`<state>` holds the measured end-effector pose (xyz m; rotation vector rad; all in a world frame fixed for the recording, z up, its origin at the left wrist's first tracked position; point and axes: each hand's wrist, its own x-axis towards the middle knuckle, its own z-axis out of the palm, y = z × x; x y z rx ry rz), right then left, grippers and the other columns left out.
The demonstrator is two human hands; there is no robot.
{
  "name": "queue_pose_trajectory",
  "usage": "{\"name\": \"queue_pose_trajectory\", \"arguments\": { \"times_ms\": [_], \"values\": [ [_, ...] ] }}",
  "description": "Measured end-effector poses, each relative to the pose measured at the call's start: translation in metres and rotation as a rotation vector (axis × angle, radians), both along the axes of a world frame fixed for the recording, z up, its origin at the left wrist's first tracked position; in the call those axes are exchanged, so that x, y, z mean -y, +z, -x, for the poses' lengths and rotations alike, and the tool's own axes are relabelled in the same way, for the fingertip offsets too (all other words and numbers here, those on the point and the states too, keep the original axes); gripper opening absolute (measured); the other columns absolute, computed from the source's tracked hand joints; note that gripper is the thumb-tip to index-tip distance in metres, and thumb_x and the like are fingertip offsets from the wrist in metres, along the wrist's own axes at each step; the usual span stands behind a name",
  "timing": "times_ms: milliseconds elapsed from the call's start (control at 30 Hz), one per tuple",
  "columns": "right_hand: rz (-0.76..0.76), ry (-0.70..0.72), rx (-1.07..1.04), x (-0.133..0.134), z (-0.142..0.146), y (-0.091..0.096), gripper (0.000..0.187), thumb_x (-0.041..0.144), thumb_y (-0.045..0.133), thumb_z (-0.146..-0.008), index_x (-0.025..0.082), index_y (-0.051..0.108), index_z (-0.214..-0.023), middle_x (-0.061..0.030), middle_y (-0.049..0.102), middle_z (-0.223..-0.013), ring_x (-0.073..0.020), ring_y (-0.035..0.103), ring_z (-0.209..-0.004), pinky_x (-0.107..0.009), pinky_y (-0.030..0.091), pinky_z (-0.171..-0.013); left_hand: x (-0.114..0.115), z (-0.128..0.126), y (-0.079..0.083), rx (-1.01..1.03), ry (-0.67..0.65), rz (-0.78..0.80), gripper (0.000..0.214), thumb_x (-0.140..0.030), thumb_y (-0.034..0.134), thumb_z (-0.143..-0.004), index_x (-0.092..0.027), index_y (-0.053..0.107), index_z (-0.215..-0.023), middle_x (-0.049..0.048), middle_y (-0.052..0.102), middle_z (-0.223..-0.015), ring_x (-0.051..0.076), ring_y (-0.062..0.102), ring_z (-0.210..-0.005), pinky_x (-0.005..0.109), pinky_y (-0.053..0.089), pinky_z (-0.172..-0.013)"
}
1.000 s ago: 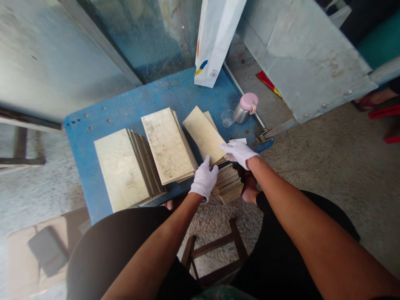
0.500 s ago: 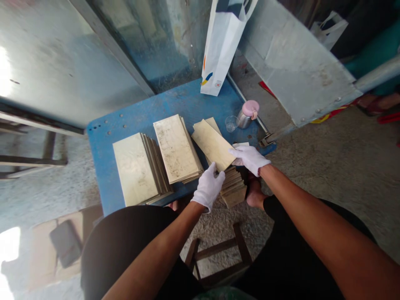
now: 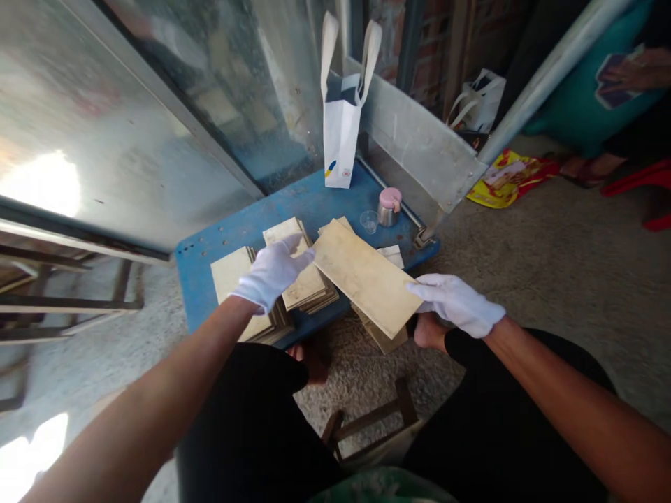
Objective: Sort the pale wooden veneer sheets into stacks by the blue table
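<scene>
Both my hands wear white gloves. In the head view my right hand (image 3: 458, 304) pinches the right end of a thin, pale rectangular board (image 3: 370, 279), held tilted above the table's front edge. My left hand (image 3: 275, 272) is open, thumb and fingers apart, close to the board's left end; whether it touches the board I cannot tell. Beneath that hand are a middle stack of boards (image 3: 307, 286) with dark smudges and a left stack (image 3: 225, 269), both partly covered. More boards (image 3: 388, 337) show below the held one, largely hidden by it.
The blue table (image 3: 210, 244) bears a white paper bag (image 3: 340, 140), a pink-lidded metal jar (image 3: 388, 208) and a small clear cup (image 3: 369, 222). A metal panel (image 3: 419, 143) borders it at right. A wooden stool (image 3: 367, 423) stands between my legs. Another person's hand (image 3: 639, 70) shows at upper right.
My right hand has lifted the board up toward me and to the right. My left hand has moved left and up, from the board's lower edge to above the middle stack. The view has shifted.
</scene>
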<state>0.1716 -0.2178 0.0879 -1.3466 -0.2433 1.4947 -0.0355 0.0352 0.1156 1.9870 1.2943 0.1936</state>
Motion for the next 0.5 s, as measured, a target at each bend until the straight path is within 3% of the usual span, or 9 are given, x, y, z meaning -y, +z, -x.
{"name": "queue_pose_trajectory", "arguments": {
  "times_ms": [100, 233, 300, 400, 500],
  "values": [
    [-0.046, 0.062, 0.014, 0.010, 0.006, 0.007, 0.041, 0.047, 0.088, -0.063, 0.015, 0.074, -0.084, -0.0057, 0.074, -0.083, -0.0189, 0.069, -0.078, -0.031, 0.053, -0.079, -0.014, -0.006, 0.028, 0.003, -0.091, 0.095, 0.062, -0.037, 0.076, -0.077, -0.018, 0.063, -0.134, 0.0109, 0.065, -0.135, 0.027, 0.061, -0.124, 0.037, 0.045, -0.108],
    [-0.124, 0.167, 0.060, 0.014, 0.007, 0.001, 0.040, 0.049, 0.083, -0.069, 0.015, 0.075, -0.087, -0.0053, 0.075, -0.086, -0.0162, 0.066, -0.077, -0.028, 0.051, -0.075, -0.014, -0.005, 0.055, -0.088, -0.084, 0.442, 0.025, -0.028, 0.067, -0.086, -0.011, 0.075, -0.103, 0.0080, 0.077, -0.097, 0.022, 0.071, -0.093, 0.036, 0.054, -0.089],
    [-0.169, 0.261, 0.096, 0.012, 0.004, -0.004, 0.042, 0.053, 0.081, -0.070, 0.014, 0.075, -0.085, -0.0051, 0.074, -0.086, -0.0164, 0.065, -0.078, -0.028, 0.050, -0.075, -0.010, 0.001, 0.062, -0.110, -0.037, 0.534, 0.018, -0.024, 0.066, -0.086, -0.011, 0.075, -0.093, 0.0082, 0.077, -0.091, 0.020, 0.071, -0.082, 0.037, 0.055, -0.084],
    [-0.167, 0.483, 0.237, 0.006, -0.001, -0.012, 0.042, 0.055, 0.077, -0.073, 0.015, 0.075, -0.083, -0.0042, 0.073, -0.083, -0.0174, 0.064, -0.077, -0.027, 0.049, -0.071, 0.002, 0.013, 0.066, -0.056, -0.020, 0.548, 0.018, -0.032, 0.074, -0.075, -0.015, 0.076, -0.082, 0.0084, 0.077, -0.087, 0.023, 0.071, -0.075, 0.039, 0.057, -0.078],
    [-0.053, 0.740, 0.618, -0.004, -0.005, -0.018, 0.031, 0.047, 0.075, -0.077, 0.016, 0.075, -0.076, -0.0054, 0.073, -0.077, -0.0185, 0.064, -0.073, -0.026, 0.045, -0.066, 0.024, 0.020, 0.067, -0.027, 0.013, 0.583, 0.031, -0.042, 0.080, -0.066, -0.018, 0.076, -0.085, 0.0072, 0.078, -0.086, 0.026, 0.072, -0.076, 0.041, 0.058, -0.077]
  ]
}}
